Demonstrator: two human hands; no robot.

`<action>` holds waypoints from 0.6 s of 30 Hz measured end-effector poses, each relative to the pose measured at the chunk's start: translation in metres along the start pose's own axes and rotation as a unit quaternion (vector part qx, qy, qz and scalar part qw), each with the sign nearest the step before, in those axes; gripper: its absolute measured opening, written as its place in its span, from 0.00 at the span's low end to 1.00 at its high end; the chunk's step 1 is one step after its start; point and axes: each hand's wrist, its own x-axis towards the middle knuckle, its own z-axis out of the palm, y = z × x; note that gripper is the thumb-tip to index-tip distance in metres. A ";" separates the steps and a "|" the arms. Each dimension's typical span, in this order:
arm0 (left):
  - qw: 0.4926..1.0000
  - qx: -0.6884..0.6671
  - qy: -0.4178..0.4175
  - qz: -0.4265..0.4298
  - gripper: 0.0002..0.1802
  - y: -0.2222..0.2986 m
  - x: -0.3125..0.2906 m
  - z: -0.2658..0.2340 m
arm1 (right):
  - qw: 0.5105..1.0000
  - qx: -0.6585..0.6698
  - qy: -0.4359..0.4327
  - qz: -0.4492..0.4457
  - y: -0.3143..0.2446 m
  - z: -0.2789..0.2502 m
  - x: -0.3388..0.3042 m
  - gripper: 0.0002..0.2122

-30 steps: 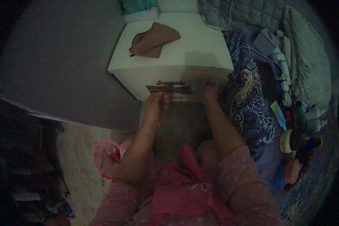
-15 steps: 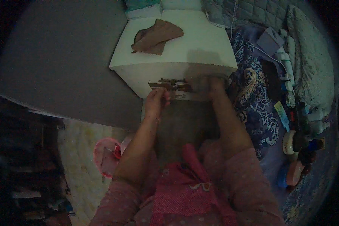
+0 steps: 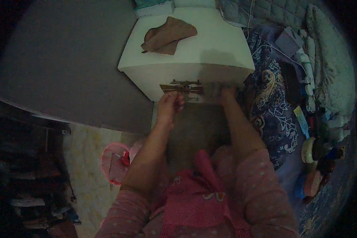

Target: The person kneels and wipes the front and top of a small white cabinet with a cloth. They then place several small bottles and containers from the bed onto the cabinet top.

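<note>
In front of me stands a white cabinet [image 3: 210, 35] with a dark bow-shaped fitting [image 3: 182, 88] on its front face. My left hand [image 3: 171, 104] is at the lower left of this fitting, its fingers curled inward and closed. Whether anything small is between them is too dim to see. Farther right, my right hand [image 3: 228, 95] reaches to the cabinet's front; shadow and blur hide its fingers and whatever they touch. A brown cloth [image 3: 170, 35] lies crumpled on the cabinet top.
A grey panel [image 3: 67, 59] rises on the left. Patterned dark bedding [image 3: 271, 95] on the right bears a white cable, jars [image 3: 308, 150], bottles and a tube [image 3: 301, 121]. A pink round basin [image 3: 114, 163] sits on the floor by my left arm. Pink knitted fabric [image 3: 198, 198] covers my lap.
The view has shifted slightly, so the cabinet appears a little higher and to the right. Both hands stay at the cabinet's front, with little change in their position.
</note>
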 end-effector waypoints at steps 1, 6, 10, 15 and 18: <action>1.000 0.000 -0.020 0.001 0.11 -0.001 0.007 0.007 | 0.998 0.031 -0.047 -0.001 0.010 -0.036 0.039 0.20; 1.000 -0.004 -0.009 0.000 0.11 -0.001 0.012 0.011 | 0.851 -0.494 -0.014 -0.176 0.016 -0.040 0.052 0.20; 1.000 -0.006 -0.014 0.014 0.13 -0.008 0.011 0.001 | 0.992 -0.094 0.041 -0.076 -0.020 0.018 -0.009 0.21; 0.993 0.043 -0.102 -0.041 0.21 -0.001 0.007 0.025 | 0.950 -0.208 -0.076 -0.221 -0.041 0.049 -0.054 0.20; 0.988 0.067 -0.137 -0.041 0.27 0.000 0.010 0.043 | 0.816 -0.483 -0.186 -0.257 -0.051 0.063 -0.089 0.16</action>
